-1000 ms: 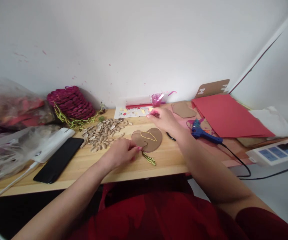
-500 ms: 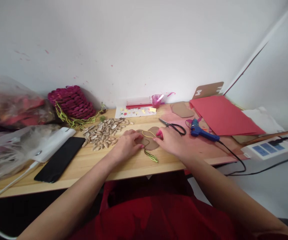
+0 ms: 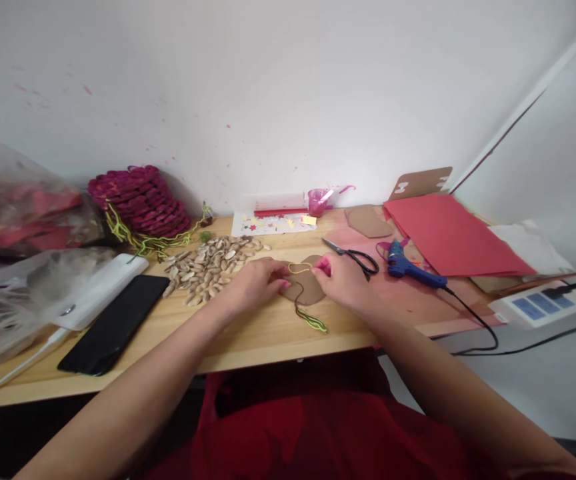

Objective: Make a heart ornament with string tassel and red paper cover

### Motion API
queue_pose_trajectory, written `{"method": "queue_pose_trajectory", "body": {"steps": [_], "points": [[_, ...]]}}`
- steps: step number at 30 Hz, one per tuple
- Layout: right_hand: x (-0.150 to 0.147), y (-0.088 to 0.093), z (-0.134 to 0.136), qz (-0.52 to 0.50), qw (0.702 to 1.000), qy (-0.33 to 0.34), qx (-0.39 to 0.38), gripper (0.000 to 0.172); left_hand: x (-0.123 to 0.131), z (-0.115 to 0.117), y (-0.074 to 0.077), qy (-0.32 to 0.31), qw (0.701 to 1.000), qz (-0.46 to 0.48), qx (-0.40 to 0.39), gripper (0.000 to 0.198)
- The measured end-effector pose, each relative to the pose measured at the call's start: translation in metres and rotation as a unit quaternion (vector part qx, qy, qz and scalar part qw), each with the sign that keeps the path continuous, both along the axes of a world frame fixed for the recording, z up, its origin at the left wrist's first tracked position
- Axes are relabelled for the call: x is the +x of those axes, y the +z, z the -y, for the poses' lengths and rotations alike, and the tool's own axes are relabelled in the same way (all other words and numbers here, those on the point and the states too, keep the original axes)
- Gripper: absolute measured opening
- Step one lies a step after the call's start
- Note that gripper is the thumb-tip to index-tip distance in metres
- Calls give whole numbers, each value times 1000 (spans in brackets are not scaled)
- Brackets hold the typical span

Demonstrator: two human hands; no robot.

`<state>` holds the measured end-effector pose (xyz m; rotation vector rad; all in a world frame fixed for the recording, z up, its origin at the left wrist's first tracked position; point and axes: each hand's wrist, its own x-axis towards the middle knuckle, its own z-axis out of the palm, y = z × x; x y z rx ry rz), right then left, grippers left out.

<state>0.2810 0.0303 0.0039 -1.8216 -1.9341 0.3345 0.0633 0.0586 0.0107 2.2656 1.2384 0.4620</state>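
Observation:
A brown heart-shaped card cutout (image 3: 309, 288) lies on the wooden table (image 3: 248, 333) in front of me. A yellow-green thread (image 3: 313, 319) runs over it and trails toward the table's front edge. My left hand (image 3: 255, 283) rests on the cutout's left side with its fingers curled, pinching the thread. My right hand (image 3: 341, 280) sits on the cutout's right side, its fingertips pinched on the thread's upper loop. Black scissors (image 3: 353, 254) lie just behind my right hand.
A pile of seed shells (image 3: 208, 263) sits left of the cutout. A black phone (image 3: 115, 323) and white power bank (image 3: 101, 287) lie further left, near plastic bags. A blue glue gun (image 3: 411, 267), red paper (image 3: 448, 233), a power strip (image 3: 543, 303) and cables are right.
My right hand came back from the far sticker sheet to the cutout and closed on the thread. The scissors now show behind it. My left hand shifted slightly right along the cutout.

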Motion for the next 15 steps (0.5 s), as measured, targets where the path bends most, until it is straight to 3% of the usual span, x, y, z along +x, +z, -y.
{"method": "queue_pose_trajectory", "body": {"steps": [4,8,13,15], "points": [[1,7,-4,-49,999,-10,3,15,8,-17,4,17,1000,0,7,25],[-3,10,-7,-134,991,-7,17,14,20,-31,5,-49,998,23,24,55],[-3,5,-10,-177,984,-1,15,16,34,-47,0,-100,989,28,101,14],[-2,3,-11,-180,984,-3,8,15,36,-52,-2,-101,980,34,166,13]]}}
